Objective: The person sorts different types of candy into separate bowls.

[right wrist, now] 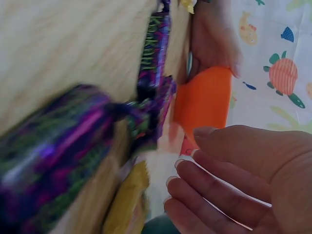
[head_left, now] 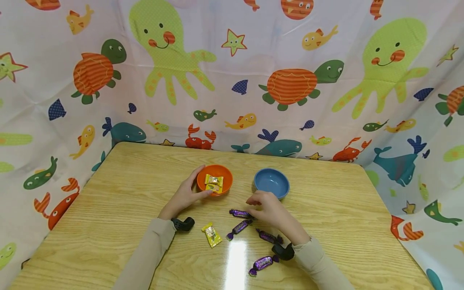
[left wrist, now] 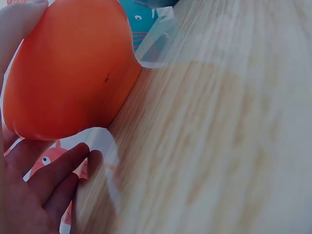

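Note:
My left hand (head_left: pixel 185 195) holds the orange bowl (head_left: pixel 218 170) by its side, thumb at the rim. Two yellow-wrapped candies (head_left: pixel 214 180) lie inside it. In the left wrist view, the bowl's outer wall (left wrist: pixel 73 68) fills the upper left, with fingers spread beside and below it. My right hand (head_left: pixel 270 208) hovers with loosely bent fingers near a purple twist-wrapped candy (head_left: pixel 240 214), in front of the blue bowl (head_left: pixel 271 182). Nothing shows between its thumb and fingers in the right wrist view. Another purple candy (head_left: pixel 240 228) lies close by.
Nearer me on the wooden table (head_left: pixel 108 217) lie a yellow candy (head_left: pixel 212 235) and two more purple candies, one (head_left: pixel 267 236) under the right forearm and one (head_left: pixel 262 263) closer. A sea-animal curtain (head_left: pixel 224 80) hangs behind the table's far edge.

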A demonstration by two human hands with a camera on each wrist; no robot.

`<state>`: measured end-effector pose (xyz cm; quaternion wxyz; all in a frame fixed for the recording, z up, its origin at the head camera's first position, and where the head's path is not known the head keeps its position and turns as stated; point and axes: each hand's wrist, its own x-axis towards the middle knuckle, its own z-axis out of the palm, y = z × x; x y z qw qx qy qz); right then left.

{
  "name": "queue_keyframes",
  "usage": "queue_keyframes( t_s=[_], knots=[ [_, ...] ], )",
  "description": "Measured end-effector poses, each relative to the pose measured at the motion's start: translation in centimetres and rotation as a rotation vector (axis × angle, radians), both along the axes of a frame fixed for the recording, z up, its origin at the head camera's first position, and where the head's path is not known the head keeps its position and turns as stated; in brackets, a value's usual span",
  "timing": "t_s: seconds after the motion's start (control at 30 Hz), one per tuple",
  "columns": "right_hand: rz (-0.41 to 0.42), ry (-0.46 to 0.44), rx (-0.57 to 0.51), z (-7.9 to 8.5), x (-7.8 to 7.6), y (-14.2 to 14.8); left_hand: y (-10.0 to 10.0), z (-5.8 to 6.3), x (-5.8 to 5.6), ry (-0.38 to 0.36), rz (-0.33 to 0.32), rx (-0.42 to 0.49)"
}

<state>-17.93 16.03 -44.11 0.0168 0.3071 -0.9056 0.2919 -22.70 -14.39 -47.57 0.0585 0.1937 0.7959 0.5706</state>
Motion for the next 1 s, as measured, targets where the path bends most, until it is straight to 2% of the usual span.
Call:
queue_keyframes(
  t_s=[0.23, 0.7, 0.93, 1.0],
  knots=[
    [-0.039, 0.033, 0.018, -0.8, 1.1, 1.8, 0.1, 0.1, 0.0, -0.005, 0.004, -0.005],
    [-0.13, -0.004, 0.051, -1.8, 2.0, 3.9, 0.0, -0.2, 0.0, -0.009, -0.002, 0.01],
    [-0.14, -0.018, 0.035, -2.2, 2.0, 4.2, -0.3, -3.5, -1.8, 0.031, 0.013, 0.017],
    [-0.14, -0.023, 0.035, -2.2, 2.0, 4.2, -0.3, -3.5, -1.8, 0.041, 0.016, 0.015]
  ],
)
